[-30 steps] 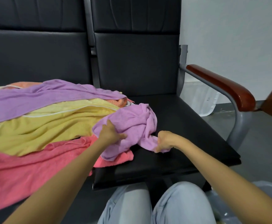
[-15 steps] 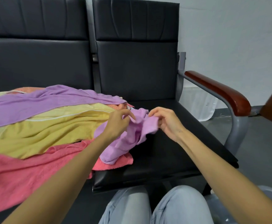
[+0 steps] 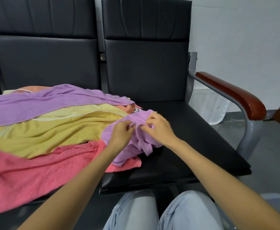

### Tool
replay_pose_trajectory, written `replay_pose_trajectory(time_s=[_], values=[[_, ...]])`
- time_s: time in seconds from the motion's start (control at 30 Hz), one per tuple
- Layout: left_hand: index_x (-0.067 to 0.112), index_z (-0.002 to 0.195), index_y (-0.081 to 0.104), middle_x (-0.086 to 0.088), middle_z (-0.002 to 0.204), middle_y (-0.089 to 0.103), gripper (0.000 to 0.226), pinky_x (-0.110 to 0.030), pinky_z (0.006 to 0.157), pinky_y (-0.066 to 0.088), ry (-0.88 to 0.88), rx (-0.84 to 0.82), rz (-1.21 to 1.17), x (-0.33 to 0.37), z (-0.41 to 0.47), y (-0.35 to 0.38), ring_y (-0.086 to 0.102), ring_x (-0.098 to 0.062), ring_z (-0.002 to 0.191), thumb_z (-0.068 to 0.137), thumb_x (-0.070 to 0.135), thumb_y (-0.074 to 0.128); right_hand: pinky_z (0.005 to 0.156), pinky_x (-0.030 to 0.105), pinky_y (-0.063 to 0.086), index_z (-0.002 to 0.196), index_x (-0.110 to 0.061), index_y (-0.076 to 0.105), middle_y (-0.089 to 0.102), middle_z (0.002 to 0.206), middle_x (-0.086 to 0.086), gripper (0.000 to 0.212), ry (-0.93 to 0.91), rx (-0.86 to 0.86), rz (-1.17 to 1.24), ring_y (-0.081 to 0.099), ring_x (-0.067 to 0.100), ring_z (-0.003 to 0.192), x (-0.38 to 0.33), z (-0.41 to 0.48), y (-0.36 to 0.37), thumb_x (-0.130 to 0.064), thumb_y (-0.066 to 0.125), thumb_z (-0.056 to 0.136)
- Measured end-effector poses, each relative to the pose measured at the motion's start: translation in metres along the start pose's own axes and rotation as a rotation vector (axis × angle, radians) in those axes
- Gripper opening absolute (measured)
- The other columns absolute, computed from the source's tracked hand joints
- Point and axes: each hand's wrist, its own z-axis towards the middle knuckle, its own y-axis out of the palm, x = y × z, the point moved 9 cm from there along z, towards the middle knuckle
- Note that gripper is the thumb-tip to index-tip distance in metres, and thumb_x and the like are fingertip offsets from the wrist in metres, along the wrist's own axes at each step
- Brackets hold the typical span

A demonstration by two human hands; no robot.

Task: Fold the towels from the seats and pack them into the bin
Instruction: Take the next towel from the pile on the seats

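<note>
A crumpled small purple towel (image 3: 145, 143) lies at centre, on the front left part of a black seat (image 3: 194, 146). The left hand (image 3: 121, 135) and right hand (image 3: 158, 128), almost touching, both pinch its upper edge with curled fingers. At nine o'clock lies a pile of towels (image 3: 52, 130), purple, yellow and pink. At five o'clock is the grey bin (image 3: 279, 199).

— What is different about the small purple towel (image 3: 142, 141)?
— A second ago it is a heap on the black seat (image 3: 194, 146). The left hand (image 3: 121, 133) grips its left side and the right hand (image 3: 159, 128) is fisted on its near right corner.
— And now?
— Both hands are further back on its top edge, pinching the cloth.
— Closer together?
— Yes. Half a second ago they hold that edge slightly apart and higher; now the fingertips nearly meet and a flap hangs at the near right.
</note>
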Motion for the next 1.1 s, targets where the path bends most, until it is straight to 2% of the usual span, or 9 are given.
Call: replay_pose_trajectory(time_s=[0.1, 0.27, 0.43, 0.63, 0.73, 0.8, 0.87, 1.0, 1.1], values=[[0.016, 0.054, 0.038, 0.005, 0.052, 0.037, 0.043, -0.019, 0.050, 0.028, -0.033, -0.014, -0.116, 0.002, -0.003, 0.002, 0.032, -0.008, 0.052, 0.095, 0.016, 0.050, 0.052, 0.020, 0.026, 0.044, -0.022, 0.037, 0.036, 0.050, -0.005, 0.052, 0.059, -0.033, 0.058, 0.034, 0.006, 0.053, -0.003, 0.003, 0.005, -0.033, 0.058, 0.091], [0.007, 0.075, 0.059, -0.005, 0.073, 0.058, 0.026, -0.034, 0.075, 0.050, -0.190, -0.252, -0.513, -0.003, -0.009, 0.016, 0.056, -0.017, 0.076, 0.096, 0.011, 0.043, 0.047, 0.015, 0.026, 0.043, -0.020, 0.038, 0.035, 0.044, -0.004, 0.053, 0.071, -0.045, 0.101, 0.033, 0.007, 0.047, -0.003, 0.009, 0.007, -0.033, 0.061, 0.089], [0.000, 0.095, 0.055, 0.003, 0.076, 0.050, 0.016, -0.022, 0.067, 0.039, -0.091, -0.354, -0.199, 0.009, -0.006, 0.015, 0.046, -0.009, 0.073, 0.091, 0.004, 0.040, 0.048, 0.017, 0.025, 0.043, -0.019, 0.039, 0.035, 0.044, -0.003, 0.051, 0.039, -0.088, 0.141, 0.032, 0.008, 0.045, -0.009, 0.016, 0.008, -0.026, 0.062, 0.089], [0.009, 0.088, 0.039, -0.015, 0.091, 0.048, 0.014, -0.027, 0.066, 0.032, 0.007, -0.490, 0.176, 0.023, 0.001, 0.009, 0.040, -0.016, 0.078, 0.098, 0.008, 0.030, 0.049, 0.017, 0.027, 0.046, -0.019, 0.032, 0.030, 0.048, -0.004, 0.053, -0.041, -0.181, 0.119, 0.029, 0.010, 0.049, -0.019, 0.022, 0.005, -0.026, 0.061, 0.090], [0.004, 0.099, 0.042, -0.027, 0.115, 0.053, 0.014, -0.026, 0.068, 0.026, 0.044, -0.345, 0.261, 0.035, 0.018, -0.022, 0.045, -0.027, 0.089, 0.098, 0.003, 0.028, 0.058, 0.017, 0.034, 0.060, -0.014, 0.045, 0.044, 0.063, -0.003, 0.038, 0.074, -0.417, 0.086, 0.041, 0.010, 0.062, -0.006, 0.022, 0.019, -0.034, 0.067, 0.082], [0.007, 0.090, 0.040, -0.027, 0.106, 0.055, 0.015, -0.026, 0.067, 0.025, 0.066, -0.154, 0.248, 0.044, 0.034, -0.052, 0.047, -0.033, 0.088, 0.097, 0.002, 0.028, 0.082, 0.027, 0.050, 0.096, -0.013, 0.061, 0.061, 0.096, 0.001, 0.036, 0.184, -0.649, 0.119, 0.058, 0.015, 0.090, -0.002, 0.014, 0.034, -0.042, 0.070, 0.076], [0.015, 0.077, 0.033, -0.020, 0.087, 0.049, 0.024, -0.031, 0.067, 0.027, 0.028, 0.031, 0.242, 0.046, 0.049, -0.084, 0.045, -0.032, 0.082, 0.097, 0.005, 0.027, 0.101, 0.038, 0.046, 0.122, -0.010, 0.054, 0.059, 0.121, 0.006, 0.052, 0.272, -0.810, 0.100, 0.056, 0.022, 0.113, -0.006, 0.006, 0.040, -0.035, 0.071, 0.079], [0.016, 0.070, 0.029, -0.008, 0.075, 0.043, 0.028, -0.028, 0.064, 0.021, -0.055, 0.297, 0.110, 0.048, 0.070, -0.140, 0.038, -0.023, 0.079, 0.095, 0.002, 0.026, 0.101, 0.036, 0.046, 0.134, -0.007, 0.042, 0.049, 0.133, 0.010, 0.060, 0.372, -0.989, -0.202, 0.052, 0.026, 0.118, 0.008, 0.000, 0.046, -0.024, 0.069, 0.083], [0.018, 0.064, 0.022, 0.003, 0.065, 0.033, 0.035, -0.028, 0.056, 0.014, -0.109, 0.386, 0.038, 0.043, 0.078, -0.164, 0.034, -0.019, 0.077, 0.095, 0.002, 0.025, 0.095, 0.035, 0.048, 0.130, -0.003, 0.049, 0.056, 0.117, 0.016, 0.052, 0.460, -1.103, -0.426, 0.057, 0.022, 0.099, 0.033, -0.008, 0.042, -0.022, 0.068, 0.085]])
